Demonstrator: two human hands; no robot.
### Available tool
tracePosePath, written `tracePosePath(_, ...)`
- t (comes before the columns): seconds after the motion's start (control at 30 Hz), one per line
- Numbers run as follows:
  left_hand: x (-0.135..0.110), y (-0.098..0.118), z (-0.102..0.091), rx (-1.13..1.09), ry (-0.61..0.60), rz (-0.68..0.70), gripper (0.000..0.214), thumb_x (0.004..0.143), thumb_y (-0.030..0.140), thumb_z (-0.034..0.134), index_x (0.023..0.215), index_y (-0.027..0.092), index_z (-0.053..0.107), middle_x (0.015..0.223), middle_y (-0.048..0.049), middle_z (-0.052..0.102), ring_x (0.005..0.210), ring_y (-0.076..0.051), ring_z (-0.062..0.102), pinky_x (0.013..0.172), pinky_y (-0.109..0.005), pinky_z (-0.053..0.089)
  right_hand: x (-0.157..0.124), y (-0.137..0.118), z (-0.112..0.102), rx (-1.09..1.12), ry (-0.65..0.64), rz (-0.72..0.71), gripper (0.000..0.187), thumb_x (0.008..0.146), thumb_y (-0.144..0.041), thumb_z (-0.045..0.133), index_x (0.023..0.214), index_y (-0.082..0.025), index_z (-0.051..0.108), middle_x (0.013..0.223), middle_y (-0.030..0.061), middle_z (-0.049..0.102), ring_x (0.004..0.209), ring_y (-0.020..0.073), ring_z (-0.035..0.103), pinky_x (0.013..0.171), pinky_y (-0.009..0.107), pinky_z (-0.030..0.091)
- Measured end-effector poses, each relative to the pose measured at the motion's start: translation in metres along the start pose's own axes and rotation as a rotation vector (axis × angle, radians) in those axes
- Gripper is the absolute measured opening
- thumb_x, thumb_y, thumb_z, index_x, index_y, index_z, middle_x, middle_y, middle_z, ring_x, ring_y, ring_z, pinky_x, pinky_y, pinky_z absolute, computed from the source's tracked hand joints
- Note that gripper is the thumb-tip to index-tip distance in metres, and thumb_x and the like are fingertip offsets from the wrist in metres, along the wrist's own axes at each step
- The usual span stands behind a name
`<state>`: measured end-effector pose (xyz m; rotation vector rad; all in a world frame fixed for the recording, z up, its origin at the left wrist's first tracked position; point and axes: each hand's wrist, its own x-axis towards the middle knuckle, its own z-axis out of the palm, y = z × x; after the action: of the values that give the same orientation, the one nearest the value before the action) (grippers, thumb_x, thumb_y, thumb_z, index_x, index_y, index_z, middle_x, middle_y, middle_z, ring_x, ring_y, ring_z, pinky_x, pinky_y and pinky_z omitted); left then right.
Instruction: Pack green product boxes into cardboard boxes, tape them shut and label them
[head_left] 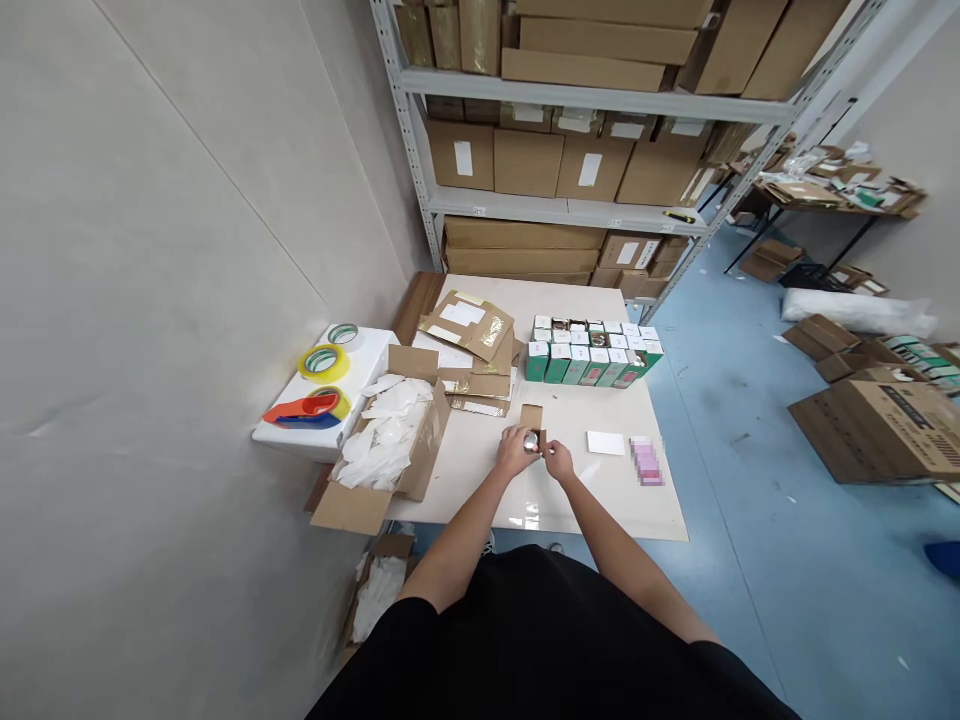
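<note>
Near the table's front edge, my left hand [513,454] is wrapped around the side of a small open cardboard box [532,416]. A round silver item [531,441] shows in the box's opening, beside my left fingers; its kind is too small to tell. On the box's other side, my right hand [559,461] is closed, its fingertips pinching the right flap. To the right lie a white card or flat box [605,443] and a blurred pink stack [647,461]. Rows of green and white boxes [592,362] stand farther back on the white table [480,495].
Flattened cardboard pieces [480,335] lie at the table's back left. An open carton of white paper [390,435] stands left, beside tape rolls [322,364] and a red-and-blue tape dispenser [304,408]. A shelf rack [525,200] with cartons rises behind; more cartons [874,425] sit on the floor.
</note>
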<state>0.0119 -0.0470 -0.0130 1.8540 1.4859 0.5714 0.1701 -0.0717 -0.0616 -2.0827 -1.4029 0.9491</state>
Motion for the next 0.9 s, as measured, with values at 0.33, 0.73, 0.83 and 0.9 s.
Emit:
tracePosePath(0.33, 0.021, -0.063, -0.022, -0.294, 0.023, -0.449, 0.033, 0.094, 0.038, 0.057, 0.122, 0.020, 0.060, 0.108, -0.0090, 0.072, 0.103, -0.022, 0.069, 0.092, -0.033, 0.050, -0.011, -0.010, 0.008, -0.019, 0.058, 0.005, 0.025, 0.094, -0.029, 0.047, 0.102, -0.022, 0.070, 0.094, 0.0050, 0.074, 0.084, 0.0217, 0.069, 0.077, 0.029, 0.048)
tracePosePath(0.73, 0.038, -0.052, 0.012, -0.417, -0.092, -0.233, 0.072, 0.073, 0.025, 0.079, 0.138, 0.021, 0.052, 0.150, -0.0153, 0.052, 0.142, -0.032, 0.045, 0.114, -0.042, 0.036, -0.016, -0.028, 0.018, -0.022, -0.015, -0.005, 0.058, 0.081, -0.022, 0.066, 0.139, -0.029, 0.062, 0.117, 0.0075, 0.075, 0.103, 0.0261, 0.070, 0.093, 0.035, 0.051)
tracePosePath(0.83, 0.044, -0.051, 0.005, -0.402, -0.130, -0.186, 0.069, 0.070, 0.020, 0.078, 0.135, 0.022, 0.054, 0.150, -0.0130, 0.051, 0.141, -0.030, 0.046, 0.112, -0.042, 0.040, -0.013, -0.025, 0.014, 0.024, -0.078, 0.033, 0.063, 0.077, -0.019, 0.069, 0.138, -0.032, 0.061, 0.110, 0.0055, 0.076, 0.102, 0.0274, 0.071, 0.093, 0.037, 0.051)
tracePosePath(0.9, 0.046, -0.048, -0.001, -0.435, -0.159, -0.140, 0.058, 0.072, 0.018, 0.075, 0.127, 0.023, 0.059, 0.147, -0.0105, 0.054, 0.136, -0.027, 0.051, 0.106, -0.039, 0.046, -0.012, -0.022, 0.011, 0.099, -0.105, 0.046, 0.059, 0.079, -0.023, 0.067, 0.137, -0.032, 0.060, 0.113, 0.0033, 0.075, 0.102, 0.0263, 0.071, 0.095, 0.039, 0.051)
